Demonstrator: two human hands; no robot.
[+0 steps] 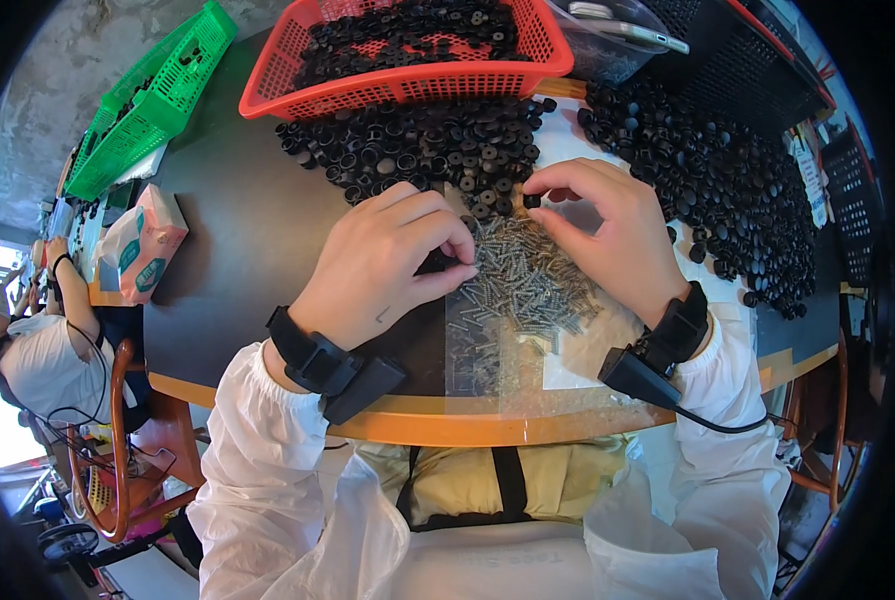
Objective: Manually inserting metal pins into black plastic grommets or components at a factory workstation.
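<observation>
My right hand pinches a small black plastic cap between thumb and fingertips, just above the far edge of a heap of silver screws. To its left, my left hand is curled with thumb and forefinger together beside the same screws. Something dark shows inside its curled fingers, but I cannot make out what it is. Black round caps and ring-shaped pieces lie piled beyond both hands. The screws rest on a clear plastic sheet at the table's near edge.
A red basket of black pieces stands at the back. More black caps spread at right, near a dark crate. At left are a tissue pack and a green basket. Another person sits far left.
</observation>
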